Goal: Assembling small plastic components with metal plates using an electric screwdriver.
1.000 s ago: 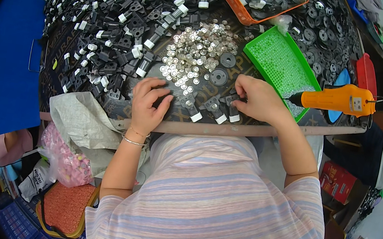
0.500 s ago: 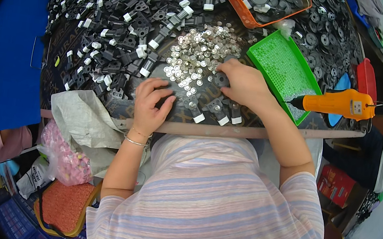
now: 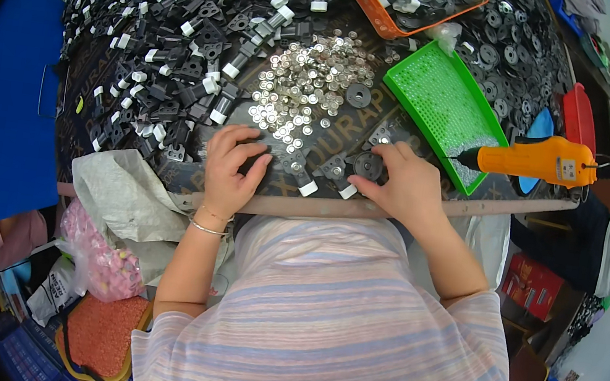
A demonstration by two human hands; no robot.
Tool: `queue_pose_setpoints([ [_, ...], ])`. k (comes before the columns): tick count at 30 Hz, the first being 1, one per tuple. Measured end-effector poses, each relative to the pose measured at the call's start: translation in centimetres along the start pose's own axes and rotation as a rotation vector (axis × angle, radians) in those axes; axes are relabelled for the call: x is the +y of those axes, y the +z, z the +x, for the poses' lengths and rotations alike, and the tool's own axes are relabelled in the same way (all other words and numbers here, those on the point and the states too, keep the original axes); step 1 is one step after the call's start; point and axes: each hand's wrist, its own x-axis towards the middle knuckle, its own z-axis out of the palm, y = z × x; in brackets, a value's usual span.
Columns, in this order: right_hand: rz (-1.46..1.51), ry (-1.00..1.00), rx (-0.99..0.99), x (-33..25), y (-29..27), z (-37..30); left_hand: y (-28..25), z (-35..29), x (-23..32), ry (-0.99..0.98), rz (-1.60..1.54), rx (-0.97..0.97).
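My right hand (image 3: 412, 188) pinches a black round disc (image 3: 367, 166) between thumb and fingers, low over the near end of the table. The disc sits over or beside a row of black brackets with white ends, among them one bracket (image 3: 297, 165) at the left and another bracket (image 3: 334, 168) in the middle; each has a small silver piece on it. My left hand (image 3: 233, 169) rests near the table edge, fingers loosely bent and apart, holding nothing. Beyond the row lies a heap of small silver metal pieces (image 3: 299, 86), with a second black disc (image 3: 357, 95) at its right side.
Black and white brackets (image 3: 177, 50) cover the table's far left. A green tray (image 3: 441, 93) of tiny screws stands right, with an orange electric screwdriver (image 3: 540, 160) hanging over its near end. Behind are an orange basket (image 3: 378, 17) and heaped black discs (image 3: 511, 56).
My right hand has come nearer to me, bringing a black disc from the silver heap to the brackets. The second disc is now uncovered. My left hand has stayed about where it was.
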Motion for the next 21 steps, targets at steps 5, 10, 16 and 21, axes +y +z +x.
queue_pose_setpoints([
  [5,-0.047,-0.025,0.036,-0.3,-0.7,-0.2,0.0,-0.1,-0.1,0.005,0.008,-0.006],
  [10,0.065,-0.056,-0.027,-0.1,-1.4,0.1,0.2,-0.2,-0.1,0.000,-0.001,0.017],
  [16,0.049,-0.064,-0.041,0.2,-1.4,0.2,0.1,-0.2,-0.1,-0.006,0.001,0.013],
  [21,0.038,-0.087,-0.057,0.4,-1.4,0.2,0.1,-0.1,0.1,-0.013,0.004,0.011],
])
